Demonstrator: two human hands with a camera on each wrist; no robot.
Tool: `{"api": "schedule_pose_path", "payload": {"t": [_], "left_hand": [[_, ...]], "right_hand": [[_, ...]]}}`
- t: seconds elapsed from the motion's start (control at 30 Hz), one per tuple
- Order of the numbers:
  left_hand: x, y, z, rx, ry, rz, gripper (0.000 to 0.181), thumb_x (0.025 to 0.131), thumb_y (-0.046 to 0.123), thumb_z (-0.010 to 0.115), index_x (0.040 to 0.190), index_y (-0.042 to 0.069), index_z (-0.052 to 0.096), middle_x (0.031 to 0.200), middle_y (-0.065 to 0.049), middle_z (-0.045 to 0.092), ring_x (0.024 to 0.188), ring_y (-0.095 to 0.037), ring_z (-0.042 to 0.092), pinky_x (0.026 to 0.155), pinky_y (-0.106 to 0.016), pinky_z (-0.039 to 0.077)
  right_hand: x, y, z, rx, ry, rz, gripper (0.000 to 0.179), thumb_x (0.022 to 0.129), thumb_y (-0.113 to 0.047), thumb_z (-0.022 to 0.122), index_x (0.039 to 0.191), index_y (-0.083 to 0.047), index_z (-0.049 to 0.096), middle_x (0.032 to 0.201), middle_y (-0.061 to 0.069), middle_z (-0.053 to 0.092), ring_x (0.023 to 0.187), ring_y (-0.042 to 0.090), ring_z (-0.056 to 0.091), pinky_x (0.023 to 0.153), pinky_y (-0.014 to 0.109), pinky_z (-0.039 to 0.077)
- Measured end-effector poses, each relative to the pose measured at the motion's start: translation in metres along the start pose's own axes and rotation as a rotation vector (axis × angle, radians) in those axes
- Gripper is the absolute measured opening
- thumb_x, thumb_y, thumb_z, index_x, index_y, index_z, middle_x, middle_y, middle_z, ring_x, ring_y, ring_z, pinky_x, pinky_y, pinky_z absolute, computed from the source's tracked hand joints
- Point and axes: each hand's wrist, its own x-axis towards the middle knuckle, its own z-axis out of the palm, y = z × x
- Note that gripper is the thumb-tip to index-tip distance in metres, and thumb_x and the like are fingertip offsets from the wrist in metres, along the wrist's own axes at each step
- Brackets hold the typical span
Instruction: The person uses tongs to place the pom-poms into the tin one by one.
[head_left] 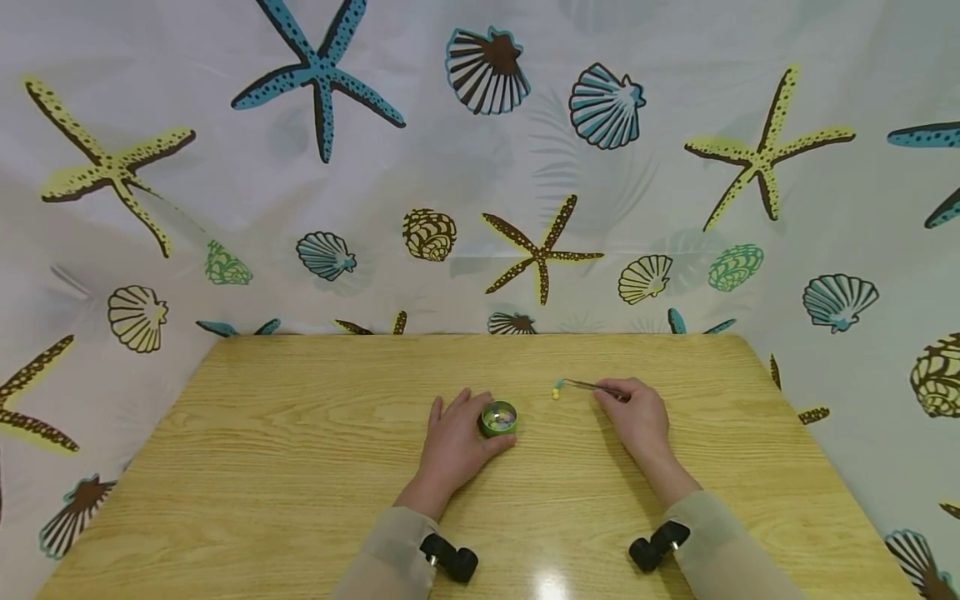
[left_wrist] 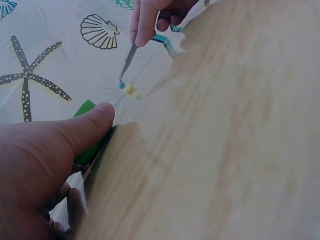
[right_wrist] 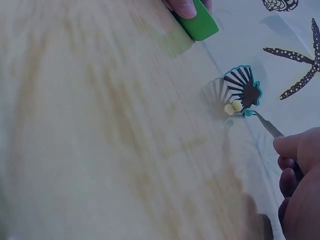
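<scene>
Now, right hand: fingers grasping the tweezers, bent tips at a teal bead; whether they pinch it or merely touch it, I cannot tell.
Yellow beads: 2, just beside the teal bead, out between the hands; joined to it or loose, unclear.
Left hand: thumb and fingers curved round the green tin, grasping it; the tin stands upright, left of the beads, with small coloured bits inside, too small to name.
Tweezers risk: probably the main one; too hard a squeeze of thin tips on a small round bead could shoot it sideways, too light a squeeze could drop it.
Bead risk: if the 3 are loose, a nudge from the tips may scatter them, and a smooth surface would do little to stop a roll.
Tin risk: a jerk of the left hand might tilt it and spill the bits.
Tabletop: wood-grained, yellowish, glossy, with 1 bright patch of glare at the near side.
Cloth: whitish, printed with starfish and shells, behind the tabletop and along 2 sides.
Sleeves: pale, with 1 black device at each wrist.
</scene>
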Motion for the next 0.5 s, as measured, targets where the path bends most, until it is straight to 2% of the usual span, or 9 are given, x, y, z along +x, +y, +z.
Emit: {"api": "schedule_pose_path", "payload": {"t": [0.17, 0.3, 0.5], "left_hand": [[-0.0004, 0.0002, 0.0002, 0.002, 0.002, 0.003, 0.078, 0.092, 0.045, 0.092, 0.153, 0.006, 0.064, 0.154, -0.016, 0.064, 0.156, -0.039, 0.045, 0.133, -0.066, 0.012], [-0.0004, -0.0003, 0.0006, 0.001, 0.006, 0.004, 0.078, 0.092, 0.045, 0.092, 0.153, 0.006, 0.064, 0.154, -0.016, 0.064, 0.156, -0.039, 0.045, 0.133, -0.066, 0.012], [-0.0003, -0.0007, 0.0007, -0.006, 0.005, 0.003, 0.078, 0.092, 0.045, 0.092, 0.154, 0.006, 0.064, 0.154, -0.016, 0.064, 0.157, -0.039, 0.044, 0.133, -0.066, 0.012]], "right_hand": [[-0.0013, -0.0043, -0.0014, 0.058, 0.031, -0.005, 0.017, 0.103, -0.018, 0.082, 0.115, -0.008, 0.088, 0.106, 0.008, 0.078, 0.09, 0.022, 0.063, 0.076, 0.031, 0.049], [-0.0029, -0.0063, -0.0027, 0.112, 0.02, 0.009, 0.017, 0.103, -0.018, 0.082, 0.117, -0.008, 0.087, 0.108, 0.008, 0.078, 0.089, 0.021, 0.061, 0.073, 0.026, 0.049], [-0.0046, -0.01, -0.003, 0.178, -0.004, 0.018, 0.018, 0.102, -0.017, 0.083, 0.117, -0.009, 0.087, 0.11, 0.008, 0.078, 0.093, 0.02, 0.062, 0.075, 0.023, 0.05]]}}
